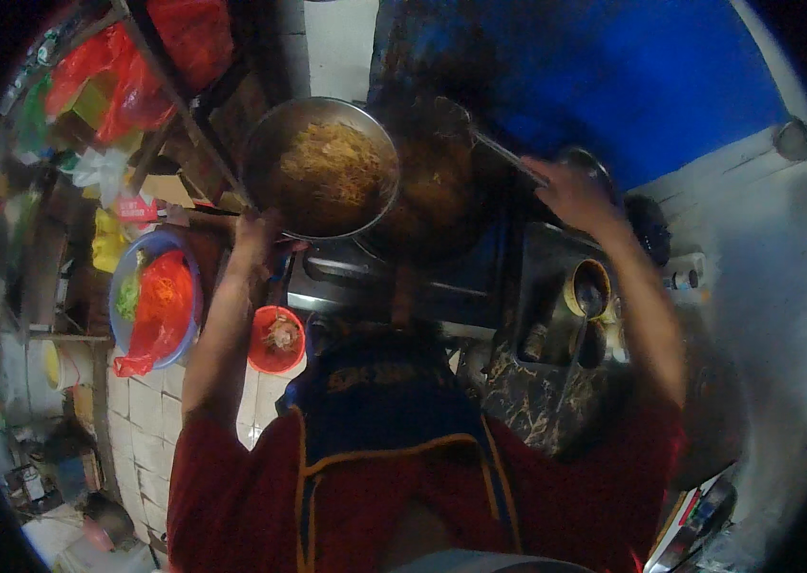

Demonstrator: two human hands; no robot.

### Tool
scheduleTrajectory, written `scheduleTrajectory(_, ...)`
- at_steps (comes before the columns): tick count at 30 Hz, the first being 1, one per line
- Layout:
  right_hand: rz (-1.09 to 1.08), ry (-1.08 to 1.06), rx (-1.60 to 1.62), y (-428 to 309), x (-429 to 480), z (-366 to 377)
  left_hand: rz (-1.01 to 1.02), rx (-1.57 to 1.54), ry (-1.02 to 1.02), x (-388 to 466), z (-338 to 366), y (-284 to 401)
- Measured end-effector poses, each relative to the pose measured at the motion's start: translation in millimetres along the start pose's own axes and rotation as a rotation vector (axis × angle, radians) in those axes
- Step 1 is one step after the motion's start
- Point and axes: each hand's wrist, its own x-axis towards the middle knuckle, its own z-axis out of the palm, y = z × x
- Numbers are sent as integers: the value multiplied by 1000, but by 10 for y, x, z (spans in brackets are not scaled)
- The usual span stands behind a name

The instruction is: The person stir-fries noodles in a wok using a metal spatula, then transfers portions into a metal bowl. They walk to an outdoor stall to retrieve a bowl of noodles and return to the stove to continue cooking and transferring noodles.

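Note:
My left hand [259, 228] grips the near-left rim of a round metal bowl [267, 129]. Inside it lies a heap of yellow-brown shredded food [335, 165], slightly blurred. Just right of the bowl is a dark wok [439, 222] with more brownish food [435, 175] in it, dim and partly hidden by the bowl. My right hand [575, 195] is closed around the handle of a metal cooking utensil [500, 150]. Its head reaches over the far side of the wok, too dark to tell whether it is a spatula or a ladle.
A blue plastic basin [196, 322] holds a red bag and shredded vegetables on the left. An orange-red bucket [254, 344] stands on the floor. Right of the stove [346, 276], a yellow-rimmed container [575, 294] holds a ladle [579, 336]. A metal frame bar [174, 93] slants near the bowl.

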Motion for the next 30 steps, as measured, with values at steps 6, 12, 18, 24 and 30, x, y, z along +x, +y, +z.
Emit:
scheduleTrajectory(6,105,87,191,-4,567,922,-8,-65,142,-247,-126,335)
scheduleTrajectory(12,230,-223,213,-366,464,1268,20,-66,204,-387,-226,324)
scheduleTrajectory(18,-45,-236,-68,-286,-348,895,20,-106,175,-310,-359,237)
scheduleTrajectory(24,28,-159,-168,-177,-334,432,-50,-90,197,-168,-481,201)
scheduleTrajectory(30,93,-436,-207,158,219,192,-17,-195,120,-171,-460,246)
